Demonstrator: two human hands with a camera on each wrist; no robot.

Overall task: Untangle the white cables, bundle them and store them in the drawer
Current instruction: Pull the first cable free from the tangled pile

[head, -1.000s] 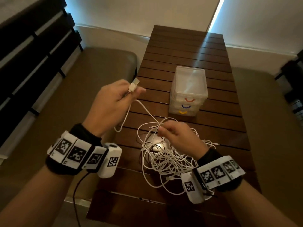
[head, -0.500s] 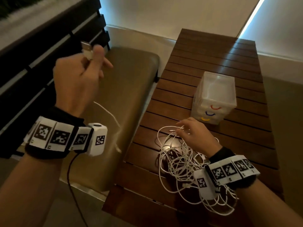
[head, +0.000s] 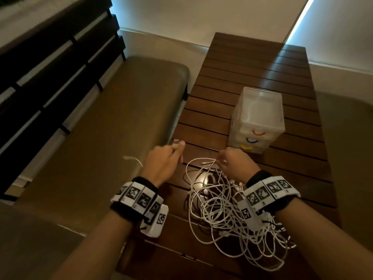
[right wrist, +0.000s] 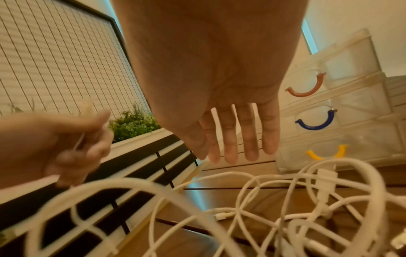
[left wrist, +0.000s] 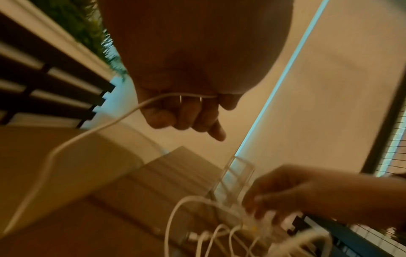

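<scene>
A tangle of white cables (head: 222, 209) lies on the near end of the slatted wooden table (head: 252, 67). My left hand (head: 177, 150) grips one white cable's plug (head: 176, 143) at the table's left edge. That cable (left wrist: 123, 114) runs across its curled fingers and trails left over the bench. Over the far side of the tangle hovers my right hand (head: 224, 160), by a loose cable end (head: 207, 162). In the right wrist view its fingers (right wrist: 237, 147) are straight and hold nothing. A clear drawer unit (head: 258, 118) with red, blue and yellow handles stands just beyond, all drawers closed.
A padded brown bench (head: 111, 128) runs along the table's left side, with a dark slatted backrest (head: 50, 67) behind it. Another cushion (head: 347, 148) lies to the right. Bare table top stretches beyond the drawer unit to the wall.
My left hand has come down from high at the left to the table's left edge, still holding the cable plug. The right hand has stayed at the tangle.
</scene>
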